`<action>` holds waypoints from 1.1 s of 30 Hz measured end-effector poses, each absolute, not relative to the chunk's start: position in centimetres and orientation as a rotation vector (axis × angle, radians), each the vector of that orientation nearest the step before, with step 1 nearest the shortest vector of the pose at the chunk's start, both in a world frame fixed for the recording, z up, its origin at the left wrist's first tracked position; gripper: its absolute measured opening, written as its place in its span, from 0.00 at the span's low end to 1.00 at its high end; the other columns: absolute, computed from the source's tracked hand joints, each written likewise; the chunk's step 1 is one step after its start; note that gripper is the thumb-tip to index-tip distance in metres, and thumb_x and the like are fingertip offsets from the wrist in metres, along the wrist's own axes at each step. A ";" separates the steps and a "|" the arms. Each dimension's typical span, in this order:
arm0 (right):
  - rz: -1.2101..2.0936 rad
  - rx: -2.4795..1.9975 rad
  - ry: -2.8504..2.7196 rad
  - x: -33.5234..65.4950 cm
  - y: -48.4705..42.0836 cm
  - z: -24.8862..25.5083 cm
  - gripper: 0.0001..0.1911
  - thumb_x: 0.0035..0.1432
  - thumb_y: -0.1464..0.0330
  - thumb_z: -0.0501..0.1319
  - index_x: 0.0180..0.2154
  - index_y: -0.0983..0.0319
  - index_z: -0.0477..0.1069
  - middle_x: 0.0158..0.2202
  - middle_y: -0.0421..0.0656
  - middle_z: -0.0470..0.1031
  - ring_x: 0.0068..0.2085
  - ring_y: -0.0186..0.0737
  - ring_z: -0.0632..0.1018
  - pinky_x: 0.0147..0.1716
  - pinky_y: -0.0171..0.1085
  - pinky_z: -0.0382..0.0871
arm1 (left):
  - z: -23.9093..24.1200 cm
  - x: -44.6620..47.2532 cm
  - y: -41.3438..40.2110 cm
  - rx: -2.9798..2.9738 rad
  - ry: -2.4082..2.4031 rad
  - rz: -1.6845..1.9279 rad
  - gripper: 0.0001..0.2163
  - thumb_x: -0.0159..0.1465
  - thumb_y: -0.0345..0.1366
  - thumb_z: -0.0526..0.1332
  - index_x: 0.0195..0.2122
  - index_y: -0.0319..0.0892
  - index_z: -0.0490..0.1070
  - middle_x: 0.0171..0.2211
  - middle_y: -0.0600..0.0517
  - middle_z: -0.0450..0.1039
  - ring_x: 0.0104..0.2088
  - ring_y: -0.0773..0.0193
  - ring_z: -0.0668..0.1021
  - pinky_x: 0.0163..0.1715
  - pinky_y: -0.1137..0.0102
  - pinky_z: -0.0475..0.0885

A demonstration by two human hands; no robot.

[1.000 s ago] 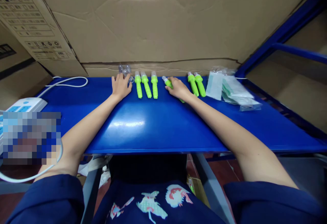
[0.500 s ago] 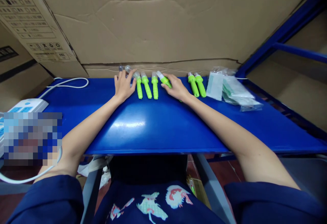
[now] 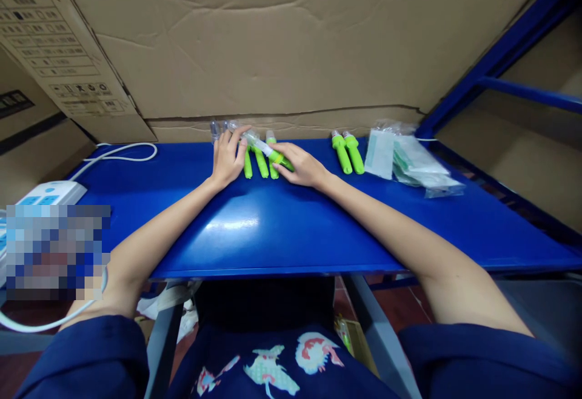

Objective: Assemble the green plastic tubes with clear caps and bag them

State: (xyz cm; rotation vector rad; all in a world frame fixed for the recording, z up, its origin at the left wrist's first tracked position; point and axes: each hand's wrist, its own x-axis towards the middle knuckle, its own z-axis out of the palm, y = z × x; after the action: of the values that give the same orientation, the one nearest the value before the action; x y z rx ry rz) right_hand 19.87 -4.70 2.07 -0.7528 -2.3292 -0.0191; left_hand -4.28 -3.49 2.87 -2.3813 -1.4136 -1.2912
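My right hand is closed around a bright green stick-like handle with a white neck, tilted up to the left. My left hand has its fingers curled at a clear plastic cap, which meets the white end of that handle; whether the cap is seated on it I cannot tell. Behind the left fingers stand more clear caps. Under the held piece lie several similar green handles, partly hidden. Farther right, two green handles lie side by side.
Clear bags with white and green packets lie at the right on the blue table. A white power strip and a looped white cable are at the left. Cardboard stands along the back.
My right hand has moved left with the green handle, bringing its white end to the left hand's fingers. My left hand has shifted slightly right, and the clear cap now meets the handle's end.
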 end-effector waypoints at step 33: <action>0.126 -1.276 -2.142 19.5 -5.2 2.4 0.21 0.70 0.61 0.53 0.60 0.60 0.68 0.55 0.50 0.78 0.53 0.53 0.80 0.52 0.47 0.73 | 2.6 -4.3 -3.2 -2.682 -1.027 -1.247 0.24 0.74 0.50 0.44 0.63 0.44 0.66 0.46 0.44 0.75 0.44 0.57 0.77 0.52 0.59 0.72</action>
State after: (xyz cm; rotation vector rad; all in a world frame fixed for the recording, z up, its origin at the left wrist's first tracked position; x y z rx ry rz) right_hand 19.49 -5.20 2.42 -1.2756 -2.1422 0.1256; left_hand -4.34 -3.21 2.56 -2.6820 -1.0268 -1.2469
